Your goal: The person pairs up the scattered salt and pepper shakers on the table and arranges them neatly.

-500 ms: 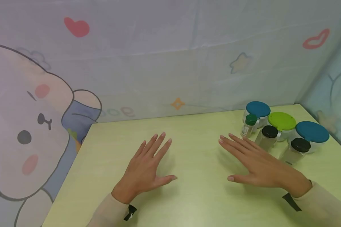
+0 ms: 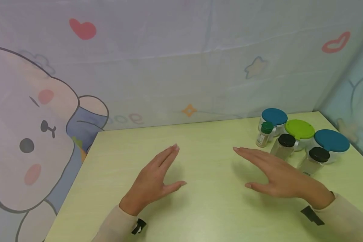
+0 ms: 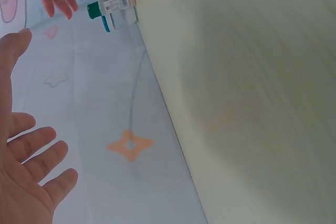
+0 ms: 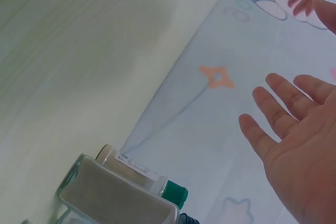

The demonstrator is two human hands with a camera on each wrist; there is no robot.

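While both sleeves, the left sleeve (image 2: 116, 223) and the right sleeve (image 2: 345, 215), come in from the near edge, each shows a black patch by the cuff. Ahead of them, the left hand (image 2: 149, 183) hovers over the left half of the tabletop (image 2: 211, 215), palm turned inward, fingers extended and a little bent, thumb spread well away; it has hold of nothing. To the right, the right hand (image 2: 282, 176) faces it across a wide gap, likewise raised, its fingers loosely extended, its thumb apart, its grasp empty.

Just beyond the right hand, a group of containers stands at the right of the tabletop. Nearest is a clear jar with a black lid (image 2: 311, 164); farther and to its left, a second black-lidded jar (image 2: 282, 148) is partly hidden by the hand. Behind these stand a white container with a blue lid (image 2: 332, 143) on the right, a green-lidded container (image 2: 300, 130) in the middle and another blue-lidded container (image 2: 274, 117) at the far left of the group, with a small green-capped bottle (image 2: 262, 137) just in front of it.

At the far edge hangs a pale printed cloth (image 2: 169, 74), with a large cartoon animal (image 2: 36, 134) on the left.
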